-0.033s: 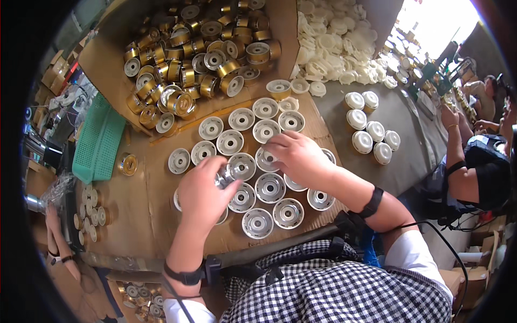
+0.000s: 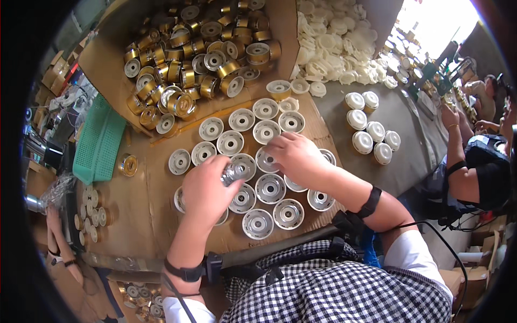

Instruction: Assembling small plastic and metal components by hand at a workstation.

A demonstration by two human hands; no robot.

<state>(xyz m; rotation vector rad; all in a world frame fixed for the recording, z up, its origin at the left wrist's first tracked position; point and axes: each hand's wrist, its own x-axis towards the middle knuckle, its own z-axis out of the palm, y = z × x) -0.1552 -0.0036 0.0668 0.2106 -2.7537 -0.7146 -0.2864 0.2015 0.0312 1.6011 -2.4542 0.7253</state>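
Note:
My left hand (image 2: 205, 185) is closed around a short, shiny, silvery cylindrical piece (image 2: 231, 175), perhaps a stack of small metal parts. It hovers over a round white-rimmed cap (image 2: 243, 163) with a silver inside. My right hand (image 2: 300, 156) reaches down with bent fingers to another cap (image 2: 265, 160), partly hidden beneath them. Whether the fingertips pinch anything small does not show. Around both hands, several similar caps (image 2: 270, 187) stand in rows, hollow side up, on a cardboard sheet (image 2: 148, 215).
A cardboard box (image 2: 102, 64) of gold caps (image 2: 183, 70) lies at the back. White plastic lids (image 2: 336, 46) are heaped beside it. Several lidded caps (image 2: 362, 141) stand right. A green basket (image 2: 99, 140) and grouped caps (image 2: 94, 215) are left. Other people's arms (image 2: 456, 167) show at both sides.
My left hand has shifted slightly right with the silvery piece, further over the cap below. My right hand stays at almost the same cap.

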